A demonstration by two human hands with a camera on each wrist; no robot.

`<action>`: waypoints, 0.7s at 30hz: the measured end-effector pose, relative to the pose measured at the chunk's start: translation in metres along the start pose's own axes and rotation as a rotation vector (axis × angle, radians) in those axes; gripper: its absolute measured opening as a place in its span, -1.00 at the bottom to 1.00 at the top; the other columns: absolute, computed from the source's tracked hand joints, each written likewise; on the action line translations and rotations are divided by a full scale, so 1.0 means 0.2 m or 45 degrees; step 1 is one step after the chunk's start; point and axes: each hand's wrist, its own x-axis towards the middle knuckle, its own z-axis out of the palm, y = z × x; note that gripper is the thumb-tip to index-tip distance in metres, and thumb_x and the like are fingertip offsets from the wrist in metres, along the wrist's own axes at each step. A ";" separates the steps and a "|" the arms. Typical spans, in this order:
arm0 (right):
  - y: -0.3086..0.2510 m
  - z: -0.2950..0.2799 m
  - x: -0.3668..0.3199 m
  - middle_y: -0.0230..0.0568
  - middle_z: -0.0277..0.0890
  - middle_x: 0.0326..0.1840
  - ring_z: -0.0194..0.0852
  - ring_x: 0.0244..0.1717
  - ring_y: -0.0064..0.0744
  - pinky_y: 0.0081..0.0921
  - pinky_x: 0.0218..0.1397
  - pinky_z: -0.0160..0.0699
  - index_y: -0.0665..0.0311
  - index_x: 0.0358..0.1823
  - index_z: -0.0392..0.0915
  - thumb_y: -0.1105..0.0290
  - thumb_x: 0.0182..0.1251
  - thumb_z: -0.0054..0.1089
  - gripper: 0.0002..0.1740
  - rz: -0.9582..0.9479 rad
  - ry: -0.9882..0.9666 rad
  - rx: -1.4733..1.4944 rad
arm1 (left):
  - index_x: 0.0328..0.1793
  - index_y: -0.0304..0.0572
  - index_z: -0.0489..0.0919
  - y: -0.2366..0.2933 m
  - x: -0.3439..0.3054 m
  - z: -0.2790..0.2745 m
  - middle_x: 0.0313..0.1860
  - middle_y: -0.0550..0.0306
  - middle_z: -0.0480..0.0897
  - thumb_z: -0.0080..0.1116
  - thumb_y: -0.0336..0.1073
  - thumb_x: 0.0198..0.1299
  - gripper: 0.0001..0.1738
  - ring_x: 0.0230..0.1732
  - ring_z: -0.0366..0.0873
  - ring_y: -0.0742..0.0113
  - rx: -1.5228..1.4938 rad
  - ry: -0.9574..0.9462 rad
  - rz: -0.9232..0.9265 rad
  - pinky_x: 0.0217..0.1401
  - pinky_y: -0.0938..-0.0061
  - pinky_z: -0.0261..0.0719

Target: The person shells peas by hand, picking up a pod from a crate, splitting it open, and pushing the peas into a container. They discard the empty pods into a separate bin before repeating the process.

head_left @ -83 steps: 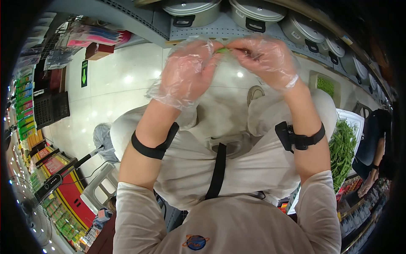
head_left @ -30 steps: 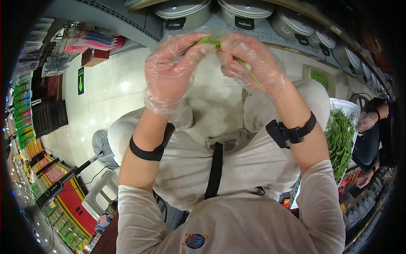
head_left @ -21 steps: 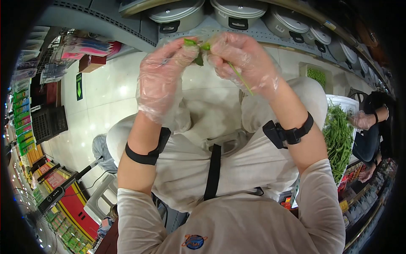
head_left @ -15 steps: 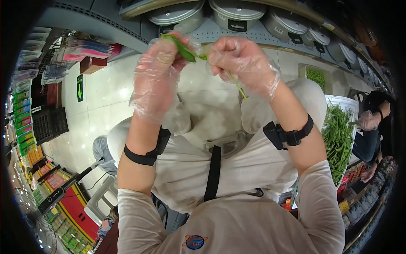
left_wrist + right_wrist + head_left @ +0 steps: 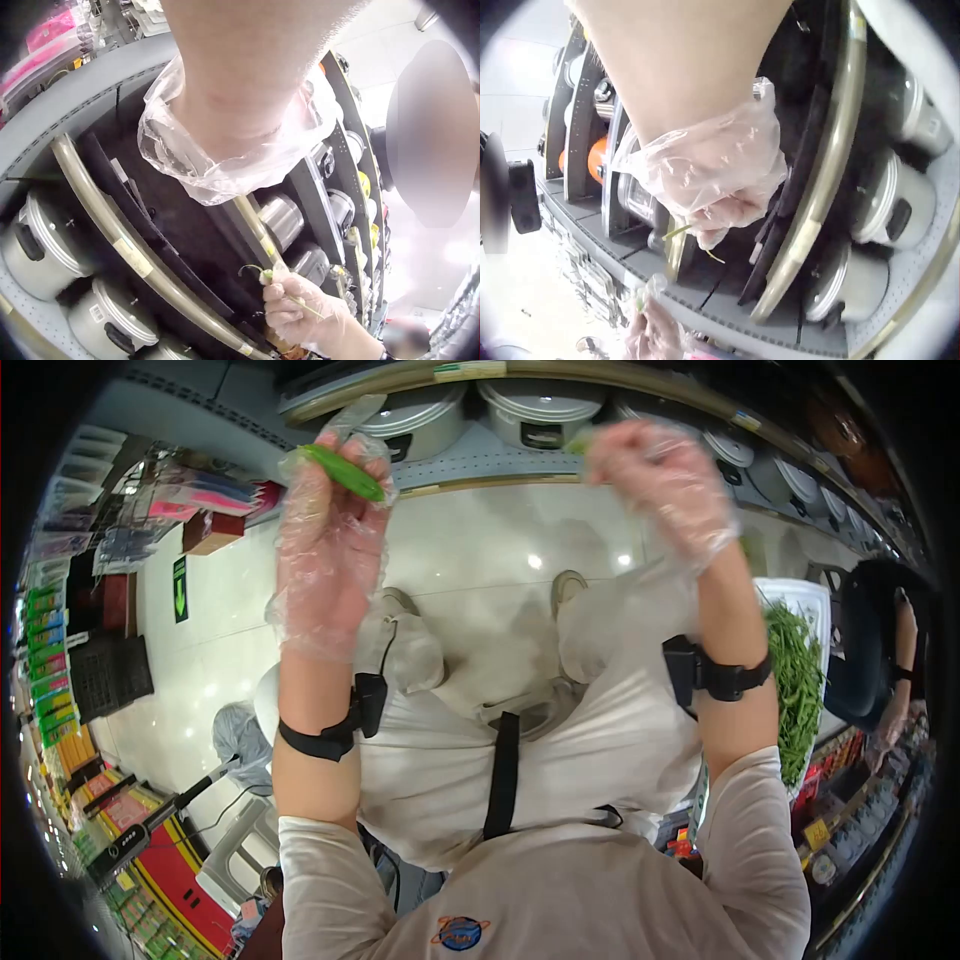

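At upper left of the head view, the gloved left hand [image 5: 335,545] pinches a green pod [image 5: 343,474] between thumb and fingers; at upper right, the gloved right hand [image 5: 675,482], fingers curled in, grips a thin green stem [image 5: 306,307].

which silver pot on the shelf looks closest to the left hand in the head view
The leftmost pot: its black handle shows just beside the left hand, which holds a green pod. The other pots sit farther right along the shelf.
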 end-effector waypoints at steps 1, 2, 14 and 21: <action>-0.04 -0.09 -0.04 -0.42 0.67 -0.33 0.46 -0.43 -0.73 -0.72 -0.38 0.37 0.23 -0.22 0.65 0.30 0.24 0.28 -0.82 0.026 0.138 -0.040 | 0.24 -0.18 0.42 0.00 0.00 0.01 0.04 0.11 0.51 0.09 -0.17 0.38 -0.60 0.08 0.49 0.25 0.012 -0.035 -0.011 0.17 0.39 0.54; -0.03 -0.20 -0.09 -0.41 0.68 -0.31 0.43 -0.44 -0.75 -0.73 -0.38 0.37 0.23 -0.20 0.64 0.29 0.26 0.29 -0.81 -0.035 0.230 -0.092 | 0.25 -0.17 0.41 -0.01 0.00 0.02 0.05 0.11 0.51 0.09 -0.15 0.38 -0.59 0.10 0.48 0.24 0.019 -0.072 -0.027 0.19 0.40 0.51; 0.66 -0.67 -1.18 -0.30 0.67 -0.34 0.56 -0.47 -0.64 -0.65 -0.44 0.54 0.33 -0.05 0.63 0.43 0.31 0.23 -0.78 0.610 0.618 -0.335 | 0.28 -0.23 0.39 -0.08 0.02 0.05 0.04 0.07 0.47 0.08 -0.20 0.37 -0.57 0.08 0.47 0.23 -0.048 -0.214 -0.166 0.17 0.40 0.55; 0.86 -0.58 -1.46 -0.24 0.62 -0.34 0.59 -0.47 -0.53 -0.59 -0.39 0.57 0.42 0.03 0.55 0.53 0.31 0.14 -0.73 0.780 0.464 -0.505 | 0.25 -0.29 0.39 -0.13 -0.01 0.05 0.04 0.08 0.47 0.08 -0.21 0.37 -0.58 0.07 0.46 0.26 0.039 -0.294 -0.232 0.27 0.43 0.48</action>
